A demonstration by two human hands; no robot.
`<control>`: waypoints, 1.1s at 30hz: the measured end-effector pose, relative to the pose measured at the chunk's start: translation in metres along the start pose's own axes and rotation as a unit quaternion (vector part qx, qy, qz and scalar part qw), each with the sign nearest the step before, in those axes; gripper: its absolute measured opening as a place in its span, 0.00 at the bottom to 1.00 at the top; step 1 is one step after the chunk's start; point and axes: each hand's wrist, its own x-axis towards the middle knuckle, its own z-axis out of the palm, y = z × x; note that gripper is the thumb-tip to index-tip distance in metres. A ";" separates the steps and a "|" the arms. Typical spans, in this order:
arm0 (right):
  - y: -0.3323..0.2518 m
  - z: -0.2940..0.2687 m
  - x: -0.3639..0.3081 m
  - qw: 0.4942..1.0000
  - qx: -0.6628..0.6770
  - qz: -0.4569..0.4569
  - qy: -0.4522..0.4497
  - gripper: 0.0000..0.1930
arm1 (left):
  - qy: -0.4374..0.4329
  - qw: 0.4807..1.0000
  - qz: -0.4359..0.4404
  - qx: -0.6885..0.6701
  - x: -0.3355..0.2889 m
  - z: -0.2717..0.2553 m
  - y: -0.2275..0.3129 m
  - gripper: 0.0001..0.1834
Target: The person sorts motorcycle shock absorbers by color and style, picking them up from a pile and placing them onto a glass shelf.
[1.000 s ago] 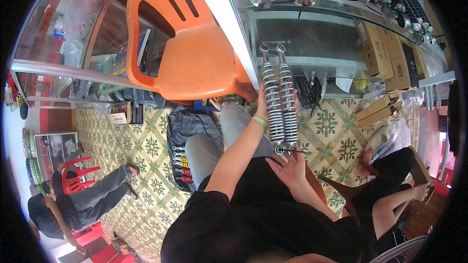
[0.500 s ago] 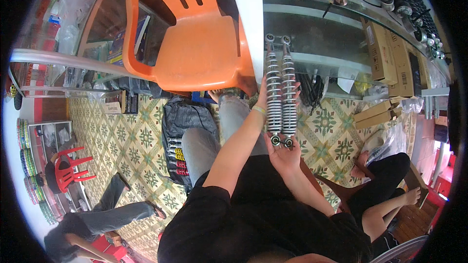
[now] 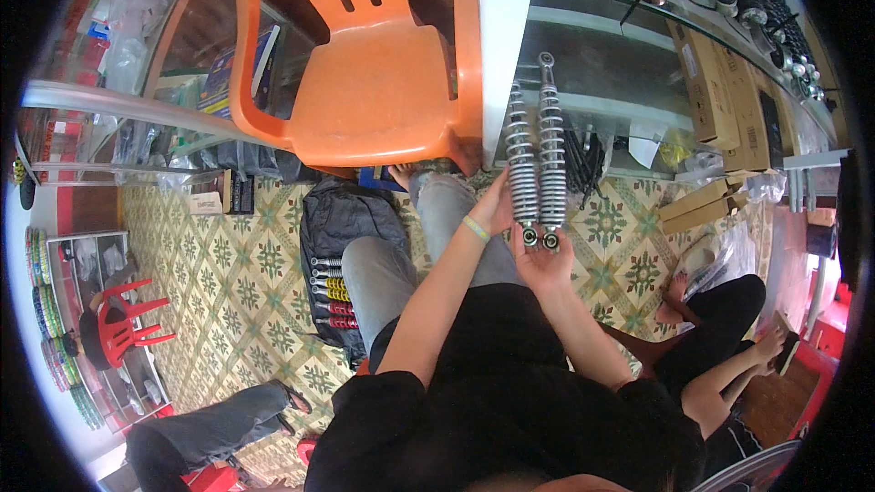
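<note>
My right grip clasped 2 silver shock absorbers low down; I couldn't tell whether my left grip alongside had closed.

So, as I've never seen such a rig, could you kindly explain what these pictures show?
There's no robot here, just a person's two bare hands. Every picture comes from the left of two wide fisheye cameras worn on the head, looking down, so straight edges bend. Held in front are two silver coil-spring shock absorbers: the right grip cups their lower ends, while the left grip is beside the left one, fingers partly hidden. Beside the left leg, crumpled black plastic bears silver, yellow and red shock absorbers.
</note>
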 end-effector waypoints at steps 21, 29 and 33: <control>0.001 0.085 0.109 0.984 -0.050 -0.122 -0.120 0.13 | 0.082 0.996 0.029 -0.002 0.006 -0.012 0.006 0.28; -0.021 0.079 0.106 0.939 -0.299 -0.145 -0.086 0.16 | 0.113 0.993 0.022 -0.005 0.012 -0.018 0.004 0.24; -0.036 0.080 0.102 0.614 -0.605 -0.507 0.004 0.21 | 0.113 0.993 0.016 0.000 0.012 -0.014 0.005 0.23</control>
